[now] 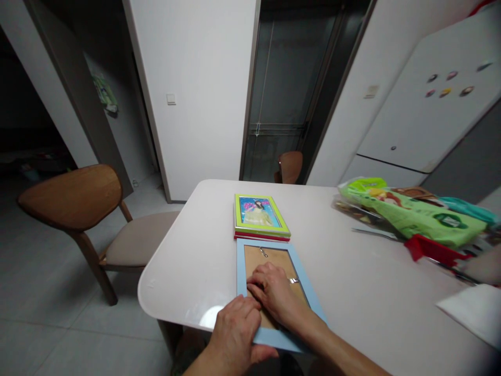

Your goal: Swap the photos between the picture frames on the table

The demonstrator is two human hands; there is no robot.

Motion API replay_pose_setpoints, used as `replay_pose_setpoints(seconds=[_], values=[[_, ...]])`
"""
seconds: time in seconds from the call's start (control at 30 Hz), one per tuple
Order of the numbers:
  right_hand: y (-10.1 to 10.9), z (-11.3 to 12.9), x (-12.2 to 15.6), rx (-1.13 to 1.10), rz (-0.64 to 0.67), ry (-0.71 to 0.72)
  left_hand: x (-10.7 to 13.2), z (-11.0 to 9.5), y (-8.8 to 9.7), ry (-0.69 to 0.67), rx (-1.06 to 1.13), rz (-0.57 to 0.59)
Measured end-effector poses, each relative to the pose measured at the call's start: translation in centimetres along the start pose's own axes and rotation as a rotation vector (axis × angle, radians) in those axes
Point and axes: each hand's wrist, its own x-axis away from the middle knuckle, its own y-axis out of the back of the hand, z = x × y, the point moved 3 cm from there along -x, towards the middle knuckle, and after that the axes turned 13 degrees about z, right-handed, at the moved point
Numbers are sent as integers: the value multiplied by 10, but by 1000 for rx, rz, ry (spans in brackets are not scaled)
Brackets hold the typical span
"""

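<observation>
A light blue picture frame (pixel 309 295) lies face down at the table's near edge, its brown backing board (pixel 276 257) showing. Metal clips (pixel 293 281) are visible at the far and right sides of the board. My left hand (pixel 237 326) grips the frame's near left corner, fingers on top and thumb at the near edge. My right hand (pixel 272 292) rests on the board with bent fingers pressed together at its left inner edge; what lies under the fingertips is hidden. Just beyond, a green picture frame (pixel 260 214) with a princess picture sits on a red one (pixel 262 237).
On the right of the white table (pixel 188 256) lie a green plastic package (pixel 426 214), a metal utensil (pixel 376 233), a red plastic piece (pixel 434 251) and a white sheet (pixel 475 313). A wooden chair (pixel 78 198) stands at the left, another chair (pixel 290 167) at the far side.
</observation>
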Motion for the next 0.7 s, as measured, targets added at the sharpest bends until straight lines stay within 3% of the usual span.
replay_pose_setpoints(seconds=[0.17,0.3,0.47,0.7], values=[[7,-4,12,-34,8,66,-1,3,3,2,-2,9],[17,-15,41,-90,39,190,0,5,8,-14,18,31],[21,-12,73,3,78,299,1,5,11,-33,20,19],[21,-9,77,23,114,301,-1,5,12,-16,-7,36]])
